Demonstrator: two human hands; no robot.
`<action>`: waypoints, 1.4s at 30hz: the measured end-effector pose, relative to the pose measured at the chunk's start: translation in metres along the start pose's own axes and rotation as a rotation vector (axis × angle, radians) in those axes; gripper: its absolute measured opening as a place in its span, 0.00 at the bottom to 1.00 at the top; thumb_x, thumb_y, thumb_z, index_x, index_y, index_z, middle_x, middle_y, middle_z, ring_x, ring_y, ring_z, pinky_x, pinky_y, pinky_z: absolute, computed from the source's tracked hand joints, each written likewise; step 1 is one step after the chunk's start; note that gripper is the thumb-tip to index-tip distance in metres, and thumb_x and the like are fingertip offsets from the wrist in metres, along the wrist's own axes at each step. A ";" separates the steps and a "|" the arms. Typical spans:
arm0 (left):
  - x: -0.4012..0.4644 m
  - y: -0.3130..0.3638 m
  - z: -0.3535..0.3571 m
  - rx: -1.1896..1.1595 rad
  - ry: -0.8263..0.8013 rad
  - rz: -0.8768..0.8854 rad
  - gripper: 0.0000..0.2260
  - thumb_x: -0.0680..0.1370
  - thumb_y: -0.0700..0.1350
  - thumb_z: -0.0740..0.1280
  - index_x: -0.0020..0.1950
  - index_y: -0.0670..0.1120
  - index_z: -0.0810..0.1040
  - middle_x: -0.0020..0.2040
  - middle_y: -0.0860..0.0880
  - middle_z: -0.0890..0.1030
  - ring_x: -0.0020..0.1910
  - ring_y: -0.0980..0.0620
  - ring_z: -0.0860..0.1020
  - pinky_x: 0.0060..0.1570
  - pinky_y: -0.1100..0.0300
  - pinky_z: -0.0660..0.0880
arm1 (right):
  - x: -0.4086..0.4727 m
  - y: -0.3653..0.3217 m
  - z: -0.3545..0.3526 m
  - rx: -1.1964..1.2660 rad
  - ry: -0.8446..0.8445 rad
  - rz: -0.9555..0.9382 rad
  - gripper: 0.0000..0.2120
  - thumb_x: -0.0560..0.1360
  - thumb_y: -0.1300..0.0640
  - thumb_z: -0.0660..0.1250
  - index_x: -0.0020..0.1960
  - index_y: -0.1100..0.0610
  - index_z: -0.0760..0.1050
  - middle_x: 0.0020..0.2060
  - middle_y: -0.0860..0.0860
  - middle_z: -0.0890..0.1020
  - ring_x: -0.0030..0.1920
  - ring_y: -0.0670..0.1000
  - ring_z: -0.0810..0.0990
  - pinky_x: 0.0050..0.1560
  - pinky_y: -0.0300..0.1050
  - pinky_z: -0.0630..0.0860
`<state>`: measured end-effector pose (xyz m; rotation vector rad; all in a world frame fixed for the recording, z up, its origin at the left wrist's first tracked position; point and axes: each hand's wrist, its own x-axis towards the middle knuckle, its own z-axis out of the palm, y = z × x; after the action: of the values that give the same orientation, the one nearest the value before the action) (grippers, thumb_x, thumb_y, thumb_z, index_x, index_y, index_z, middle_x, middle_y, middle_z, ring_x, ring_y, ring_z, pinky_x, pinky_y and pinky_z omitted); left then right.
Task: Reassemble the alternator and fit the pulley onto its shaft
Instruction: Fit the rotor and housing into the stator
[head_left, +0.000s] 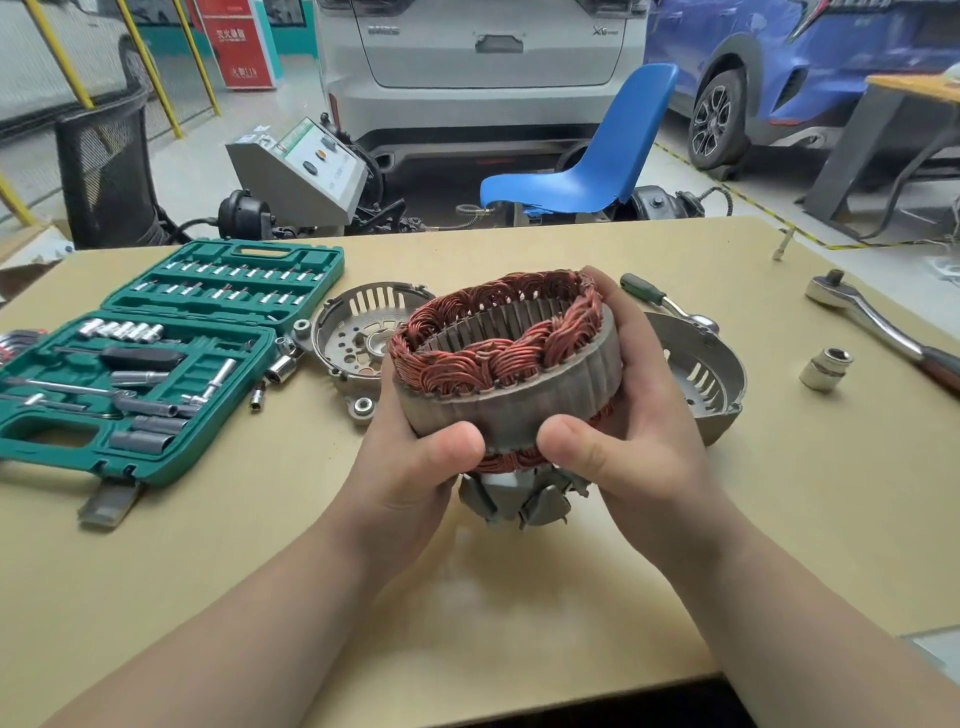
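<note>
Copper-wound stator (506, 358) gripped by both hands, left hand (415, 452) and right hand (628, 431) curled round its rim, bore tilted up-left above the rotor (519, 501).

Open green socket case (156, 364) at 9 o'clock on table (519, 571); blue chair (597, 161) at 12; grey car (483, 67) behind; mesh bin (104, 171) at 10.

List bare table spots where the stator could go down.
Both hands, left hand and right hand, grip the stator. Free: the near table between the forearms; the patch right of the rear housing, below the loose socket. Crowded: left side, with the socket case and front housing; rotor directly beneath.
</note>
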<state>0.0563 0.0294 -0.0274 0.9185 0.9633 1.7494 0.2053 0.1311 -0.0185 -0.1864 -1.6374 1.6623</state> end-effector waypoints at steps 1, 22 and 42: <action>0.001 0.001 -0.003 0.013 -0.029 -0.020 0.62 0.63 0.62 0.87 0.82 0.34 0.57 0.74 0.28 0.73 0.71 0.26 0.75 0.60 0.43 0.80 | -0.001 0.000 0.000 0.004 0.011 -0.003 0.49 0.72 0.50 0.81 0.84 0.52 0.55 0.74 0.53 0.75 0.74 0.59 0.75 0.68 0.51 0.76; 0.011 0.005 -0.049 0.548 -0.083 0.002 0.67 0.54 0.34 0.89 0.84 0.35 0.52 0.75 0.37 0.76 0.73 0.36 0.77 0.67 0.44 0.78 | -0.001 0.010 -0.018 0.037 -0.056 0.024 0.59 0.62 0.62 0.83 0.83 0.61 0.52 0.76 0.62 0.71 0.75 0.65 0.72 0.73 0.62 0.72; 0.008 -0.012 -0.035 0.639 -0.170 0.227 0.62 0.63 0.51 0.89 0.86 0.49 0.51 0.80 0.43 0.70 0.80 0.39 0.70 0.78 0.33 0.65 | -0.022 0.008 -0.036 -0.116 -0.100 -0.024 0.56 0.69 0.51 0.83 0.84 0.59 0.51 0.79 0.60 0.67 0.79 0.63 0.66 0.76 0.53 0.68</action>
<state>0.0275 0.0328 -0.0511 1.6069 1.3774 1.5231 0.2386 0.1478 -0.0401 -0.1429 -1.8059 1.5816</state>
